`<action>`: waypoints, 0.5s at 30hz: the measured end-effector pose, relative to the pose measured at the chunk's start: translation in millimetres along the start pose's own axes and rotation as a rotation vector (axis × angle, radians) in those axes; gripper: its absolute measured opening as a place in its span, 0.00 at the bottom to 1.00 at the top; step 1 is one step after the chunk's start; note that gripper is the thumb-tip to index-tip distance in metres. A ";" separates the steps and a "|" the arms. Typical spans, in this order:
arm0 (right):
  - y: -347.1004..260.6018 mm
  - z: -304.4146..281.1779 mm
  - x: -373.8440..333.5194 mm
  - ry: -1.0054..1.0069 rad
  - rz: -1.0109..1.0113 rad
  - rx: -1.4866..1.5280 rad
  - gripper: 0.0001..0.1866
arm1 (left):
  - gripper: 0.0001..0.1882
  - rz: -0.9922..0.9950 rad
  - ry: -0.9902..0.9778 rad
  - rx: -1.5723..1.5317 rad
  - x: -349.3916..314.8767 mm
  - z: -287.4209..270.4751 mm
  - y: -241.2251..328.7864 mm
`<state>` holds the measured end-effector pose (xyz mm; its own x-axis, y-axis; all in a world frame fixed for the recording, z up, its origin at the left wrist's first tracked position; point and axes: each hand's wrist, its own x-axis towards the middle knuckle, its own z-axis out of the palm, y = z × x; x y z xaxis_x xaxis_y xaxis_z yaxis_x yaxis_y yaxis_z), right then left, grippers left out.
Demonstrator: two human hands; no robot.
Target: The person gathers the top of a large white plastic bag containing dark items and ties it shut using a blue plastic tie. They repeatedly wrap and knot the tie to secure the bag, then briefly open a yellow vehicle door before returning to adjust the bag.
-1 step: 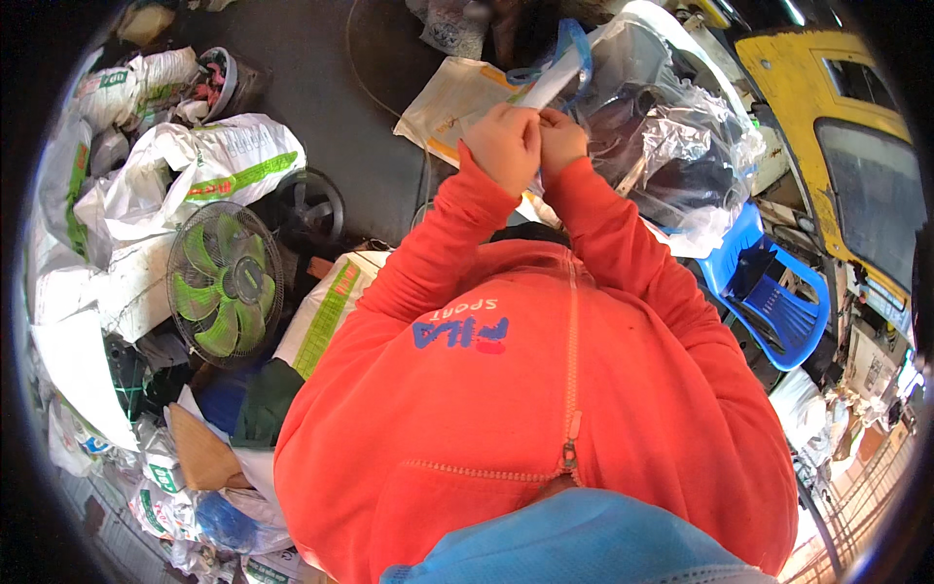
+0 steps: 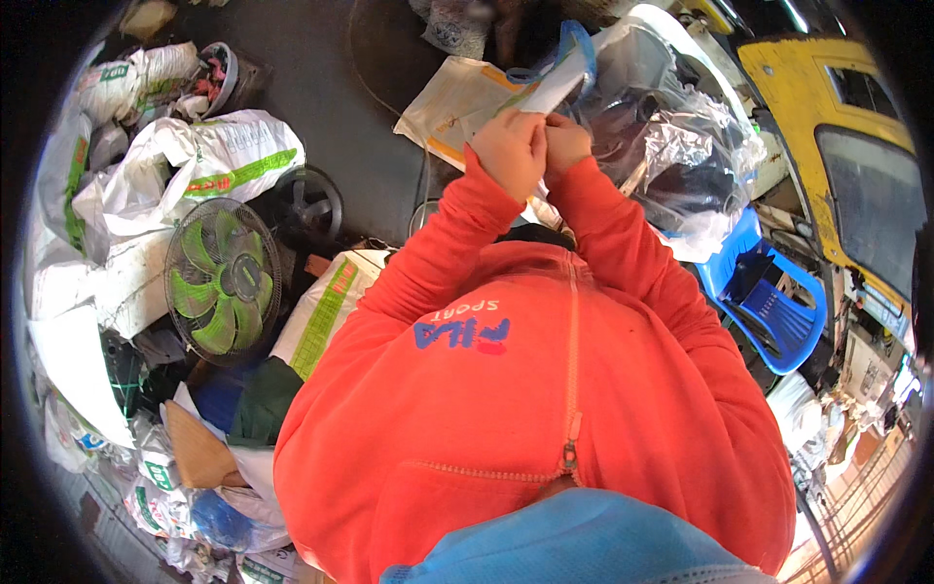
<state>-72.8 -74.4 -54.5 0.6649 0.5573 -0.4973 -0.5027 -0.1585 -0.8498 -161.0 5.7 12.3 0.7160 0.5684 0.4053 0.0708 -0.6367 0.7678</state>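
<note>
Close together in front of my chest, my left hand (image 2: 511,148) and my right hand (image 2: 566,146) are both closed on a flat, folded white piece (image 2: 558,90), perhaps paper or plastic film. It sticks up beyond my fingers; the part inside my grip is hidden. Just past it is a translucent blue plastic strip (image 2: 578,43). To the right of my hands stands a large clear plastic bag (image 2: 671,131) with dark contents. A white and orange sack (image 2: 449,102) lies flat beyond my left hand.
On the left stand a green-bladed fan (image 2: 222,282) and several white sacks, one with a green stripe (image 2: 243,161). A blue plastic chair (image 2: 773,302) is at my right, near a yellow metal panel with windows (image 2: 827,97). Dark floor (image 2: 302,68) stretches ahead.
Both hands have shifted very slightly to the right and stay closed. The white piece has turned a little, showing a broader face to the upper right.
</note>
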 end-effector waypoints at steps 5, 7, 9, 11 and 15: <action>-12.4 -2.5 9.3 -0.391 -0.365 -0.098 0.14 | 0.06 0.001 0.119 -0.018 -3.5 4.8 -3.5; -18.4 1.8 6.1 -0.127 0.232 0.323 0.14 | 0.06 -0.008 0.152 -0.054 -6.8 4.5 -4.9; -23.1 7.8 0.6 -0.033 0.113 0.282 0.18 | 0.08 -0.009 0.161 -0.080 -11.6 4.6 -7.2; -26.6 13.2 -3.6 -0.017 -0.031 0.291 0.21 | 0.09 -0.024 0.169 -0.131 -18.2 4.8 -10.7; -30.4 14.5 -6.3 -0.054 0.044 0.271 0.24 | 0.09 0.020 0.170 -0.261 -27.0 11.0 -20.9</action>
<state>-69.7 -61.3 -23.0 0.6125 0.5983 -0.5167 -0.6646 0.0358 -0.7463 -174.2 -2.1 -20.2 0.5872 0.6502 0.4822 -0.1389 -0.5059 0.8513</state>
